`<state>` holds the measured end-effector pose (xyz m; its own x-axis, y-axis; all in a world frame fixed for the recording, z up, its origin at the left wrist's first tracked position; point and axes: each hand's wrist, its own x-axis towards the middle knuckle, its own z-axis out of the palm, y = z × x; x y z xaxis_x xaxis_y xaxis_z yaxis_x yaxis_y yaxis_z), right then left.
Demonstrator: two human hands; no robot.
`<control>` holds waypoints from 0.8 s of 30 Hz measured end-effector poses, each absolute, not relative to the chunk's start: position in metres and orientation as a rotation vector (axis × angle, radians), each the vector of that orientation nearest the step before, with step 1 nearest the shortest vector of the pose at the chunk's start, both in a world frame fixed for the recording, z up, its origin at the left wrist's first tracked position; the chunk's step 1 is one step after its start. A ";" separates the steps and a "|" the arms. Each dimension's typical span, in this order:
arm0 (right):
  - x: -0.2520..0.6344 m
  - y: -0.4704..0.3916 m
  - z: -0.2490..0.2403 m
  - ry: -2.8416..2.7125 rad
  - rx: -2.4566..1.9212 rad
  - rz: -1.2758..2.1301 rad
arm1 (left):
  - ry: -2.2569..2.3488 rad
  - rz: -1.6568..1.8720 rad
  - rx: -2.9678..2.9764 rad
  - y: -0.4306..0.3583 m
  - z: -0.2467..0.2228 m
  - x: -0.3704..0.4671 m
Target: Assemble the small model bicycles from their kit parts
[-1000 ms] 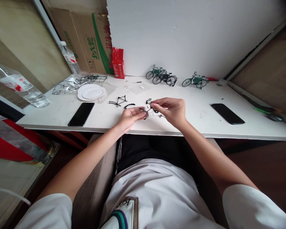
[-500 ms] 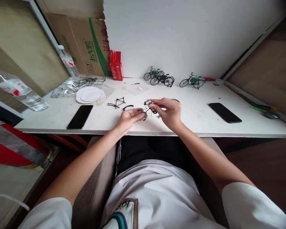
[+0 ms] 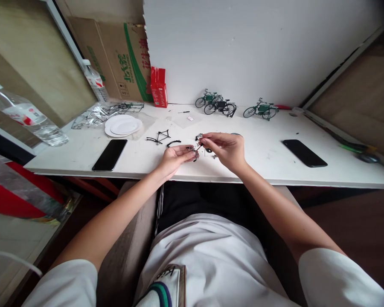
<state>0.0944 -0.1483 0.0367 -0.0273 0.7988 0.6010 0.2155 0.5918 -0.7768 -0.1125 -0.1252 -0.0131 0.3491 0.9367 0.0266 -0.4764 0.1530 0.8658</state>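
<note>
My left hand (image 3: 175,160) is closed on a small dark model bicycle part (image 3: 196,156), pinched between thumb and fingers just above the table's front half. My right hand (image 3: 228,147) pinches a thin dark rod (image 3: 199,147), its lower end meeting that part; the fingers partly hide both. Beyond my left hand lie a black model bicycle frame (image 3: 162,136) and a curved black piece (image 3: 174,143). Several tiny parts are under and behind my right hand, mostly covered by it.
Assembled model bicycles (image 3: 261,109) stand at the back. White discs (image 3: 123,125) and plastic-wrapped part frames (image 3: 99,114) lie left, near bottles (image 3: 32,117) and a red box (image 3: 159,87). Phones (image 3: 110,155) rest on both sides of the white table (image 3: 259,170).
The whole view has shifted slightly, with things on the table appearing a little further right. Both hands keep their grips, with the rod still against the part.
</note>
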 end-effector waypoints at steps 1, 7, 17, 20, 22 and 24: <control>0.094 -0.148 0.036 -1.555 -0.883 0.585 | 0.615 1.105 0.928 -0.125 -0.013 -0.113; 0.093 -0.146 0.034 -1.484 -0.894 0.596 | 0.637 1.102 0.939 -0.125 -0.014 -0.113; 0.090 -0.147 0.030 -1.516 -0.922 0.416 | 0.637 1.111 0.935 -0.126 -0.013 -0.112; 0.093 -0.147 0.034 -1.606 -0.883 0.310 | 0.623 1.128 0.928 -0.126 -0.013 -0.111; 0.095 -0.148 0.038 -1.664 -0.875 0.313 | 0.615 1.142 0.922 -0.125 -0.013 -0.111; 0.096 -0.150 0.041 -1.695 -0.876 0.367 | 0.615 1.147 0.920 -0.125 -0.013 -0.112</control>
